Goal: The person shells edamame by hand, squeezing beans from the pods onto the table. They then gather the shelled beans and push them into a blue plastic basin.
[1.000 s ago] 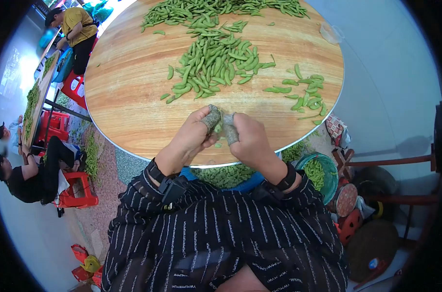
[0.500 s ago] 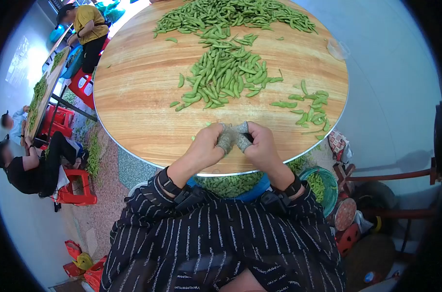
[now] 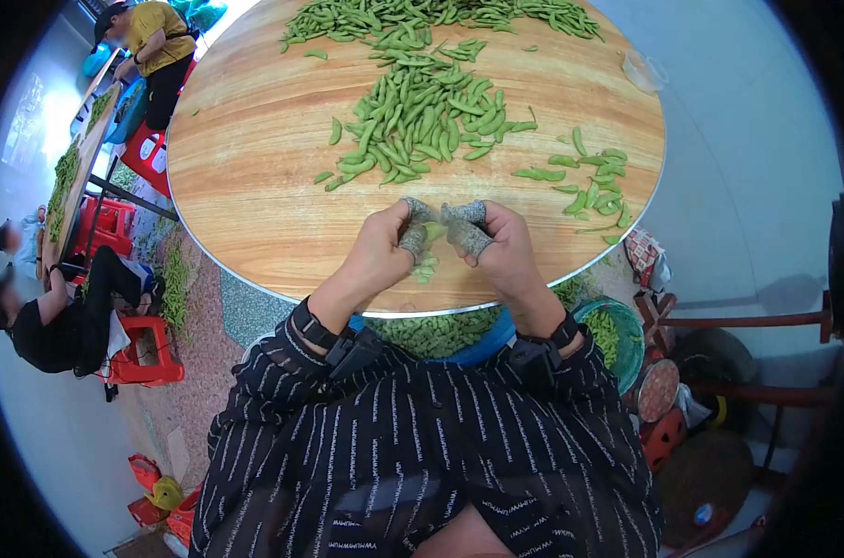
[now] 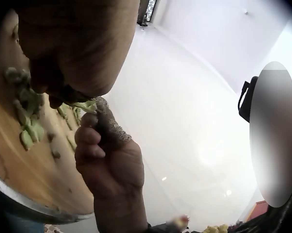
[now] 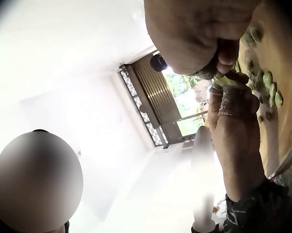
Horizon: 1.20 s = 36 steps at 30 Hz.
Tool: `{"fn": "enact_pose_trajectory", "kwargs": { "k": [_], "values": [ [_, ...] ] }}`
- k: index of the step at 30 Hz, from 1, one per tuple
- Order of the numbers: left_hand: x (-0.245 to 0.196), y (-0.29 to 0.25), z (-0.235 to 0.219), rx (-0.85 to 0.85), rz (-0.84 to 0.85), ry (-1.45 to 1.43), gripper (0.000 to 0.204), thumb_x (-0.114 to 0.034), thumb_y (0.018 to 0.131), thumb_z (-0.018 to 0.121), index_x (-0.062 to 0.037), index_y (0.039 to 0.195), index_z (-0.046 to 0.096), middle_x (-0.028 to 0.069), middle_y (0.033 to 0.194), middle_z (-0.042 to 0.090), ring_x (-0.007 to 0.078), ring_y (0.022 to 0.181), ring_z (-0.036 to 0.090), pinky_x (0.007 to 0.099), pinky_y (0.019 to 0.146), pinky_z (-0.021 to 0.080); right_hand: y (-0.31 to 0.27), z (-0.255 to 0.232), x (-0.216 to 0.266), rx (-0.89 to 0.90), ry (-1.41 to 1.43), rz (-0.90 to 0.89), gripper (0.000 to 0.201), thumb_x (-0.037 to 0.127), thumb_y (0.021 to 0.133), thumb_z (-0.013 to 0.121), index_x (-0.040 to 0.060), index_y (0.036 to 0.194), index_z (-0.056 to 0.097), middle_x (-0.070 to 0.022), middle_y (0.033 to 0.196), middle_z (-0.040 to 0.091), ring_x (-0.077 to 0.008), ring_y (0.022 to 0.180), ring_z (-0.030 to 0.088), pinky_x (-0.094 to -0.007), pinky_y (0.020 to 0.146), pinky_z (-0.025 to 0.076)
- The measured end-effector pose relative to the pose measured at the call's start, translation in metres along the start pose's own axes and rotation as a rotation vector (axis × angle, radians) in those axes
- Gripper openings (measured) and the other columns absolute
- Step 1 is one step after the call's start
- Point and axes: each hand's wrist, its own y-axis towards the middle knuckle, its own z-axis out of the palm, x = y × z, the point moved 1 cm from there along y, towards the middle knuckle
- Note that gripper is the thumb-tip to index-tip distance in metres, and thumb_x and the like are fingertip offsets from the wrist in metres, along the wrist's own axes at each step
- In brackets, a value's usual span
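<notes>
The left hand (image 3: 380, 253) pinches an edamame pod (image 3: 432, 230) at one end, and the right hand (image 3: 507, 262) nips the other (grey fabric covers (image 3: 410, 240) on those fingers, I notice). Beyond both hands, an edamame heap (image 3: 427, 121) lies on the round wood-grain table (image 3: 255, 186); below them sits a blue tub (image 3: 501, 335).

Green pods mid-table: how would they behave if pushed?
The heaped pods would probably slide apart, since they lie across one another. Each looks unlikely to roll far, being long and curved, and seems light, being slim.
</notes>
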Motion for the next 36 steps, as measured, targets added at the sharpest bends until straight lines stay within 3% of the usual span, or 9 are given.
{"fn": "enact_pose_trajectory", "kwargs": {
  "k": [6, 11, 14, 19, 23, 26, 28, 31, 36],
  "values": [
    [-0.005, 0.003, 0.004, -0.154, -0.135, -0.482, 0.034, 0.010, 0.071, 0.051, -0.0008, 0.103, 0.044, 0.0048, 0.080, 0.056, 0.0075, 0.068, 0.050, 0.0205, 0.057, 0.041, -0.005, -0.001, 0.014, -0.030, 0.022, 0.047, 0.015, -0.002, 0.077, 0.051, 0.0016, 0.090, 0.056, 0.0004, 0.068, 0.054, -0.0029, 0.054, 0.044, -0.0163, 0.046, 0.033],
    [-0.011, -0.003, 0.010, -0.093, -0.015, -0.176, 0.038, 0.007, 0.071, 0.055, -0.0018, 0.106, 0.042, 0.0059, 0.080, 0.057, 0.0083, 0.064, 0.051, 0.0217, 0.053, 0.040, -0.001, 0.002, 0.004, 0.126, 0.078, 0.150, 0.021, -0.004, 0.075, 0.051, 0.0012, 0.095, 0.056, 0.0003, 0.072, 0.055, -0.0032, 0.059, 0.046, -0.0171, 0.050, 0.037],
    [-0.011, -0.003, 0.009, -0.096, 0.049, -0.084, 0.037, 0.005, 0.070, 0.057, -0.0011, 0.104, 0.043, 0.0091, 0.076, 0.057, 0.0119, 0.060, 0.051, 0.0237, 0.052, 0.040, -0.003, 0.009, 0.001, 0.057, -0.188, -0.065, 0.022, -0.004, 0.074, 0.052, 0.0011, 0.095, 0.056, 0.0006, 0.073, 0.055, -0.0032, 0.061, 0.047, -0.0173, 0.053, 0.037],
    [0.002, 0.001, -0.002, -0.069, 0.173, 0.211, 0.035, 0.007, 0.067, 0.053, -0.0001, 0.101, 0.047, 0.0110, 0.071, 0.056, 0.0182, 0.061, 0.052, 0.0259, 0.053, 0.040, -0.002, 0.008, 0.000, 0.055, 0.054, 0.007, 0.019, -0.005, 0.074, 0.051, -0.0001, 0.092, 0.056, 0.0014, 0.076, 0.056, -0.0031, 0.062, 0.047, -0.0172, 0.053, 0.037],
    [-0.002, -0.004, 0.000, -0.085, 0.039, -0.024, 0.032, 0.005, 0.065, 0.053, -0.0021, 0.097, 0.052, 0.0128, 0.071, 0.056, 0.0248, 0.062, 0.053, 0.0306, 0.055, 0.042, -0.005, -0.006, 0.012, 0.062, 0.088, 0.081, 0.020, -0.004, 0.075, 0.051, 0.0006, 0.094, 0.056, 0.0015, 0.074, 0.056, -0.0027, 0.062, 0.046, -0.0170, 0.052, 0.037],
    [-0.020, -0.007, -0.009, -0.036, 0.276, 0.443, 0.027, -0.001, 0.066, 0.056, -0.0052, 0.093, 0.056, 0.0131, 0.074, 0.057, 0.0302, 0.066, 0.052, 0.0348, 0.059, 0.042, 0.002, -0.041, 0.025, -0.170, -0.448, -0.123, 0.023, -0.002, 0.075, 0.054, -0.0003, 0.097, 0.055, -0.0004, 0.071, 0.056, -0.0067, 0.063, 0.049, -0.0207, 0.055, 0.040],
    [-0.032, -0.003, -0.023, -0.130, 0.633, 0.690, 0.023, -0.006, 0.068, 0.058, -0.0077, 0.091, 0.058, 0.0121, 0.077, 0.057, 0.0316, 0.069, 0.052, 0.0371, 0.061, 0.042, 0.000, -0.069, 0.035, -0.293, -0.808, -0.242, 0.023, -0.001, 0.075, 0.055, -0.0017, 0.097, 0.055, -0.0025, 0.072, 0.058, -0.0091, 0.066, 0.052, -0.0227, 0.059, 0.043],
    [-0.018, 0.011, -0.055, -0.260, 0.382, 0.742, 0.020, -0.010, 0.070, 0.061, -0.0054, 0.090, 0.059, 0.0155, 0.086, 0.058, 0.0329, 0.078, 0.054, 0.0364, 0.067, 0.044, -0.006, -0.087, 0.048, -0.382, -0.872, -0.265, 0.021, -0.001, 0.075, 0.055, -0.0028, 0.096, 0.056, -0.0040, 0.075, 0.059, -0.0096, 0.070, 0.053, -0.0229, 0.064, 0.044],
    [-0.001, 0.044, -0.076, -0.263, 0.297, 0.993, 0.013, -0.010, 0.070, 0.058, -0.0015, 0.079, 0.053, 0.0168, 0.079, 0.056, 0.0343, 0.073, 0.053, 0.0406, 0.063, 0.043, -0.014, -0.073, 0.031, -0.335, -0.614, -0.202, 0.019, -0.001, 0.075, 0.054, -0.0037, 0.094, 0.057, -0.0044, 0.077, 0.059, -0.0097, 0.074, 0.054, -0.0220, 0.068, 0.043]
  ]
}}
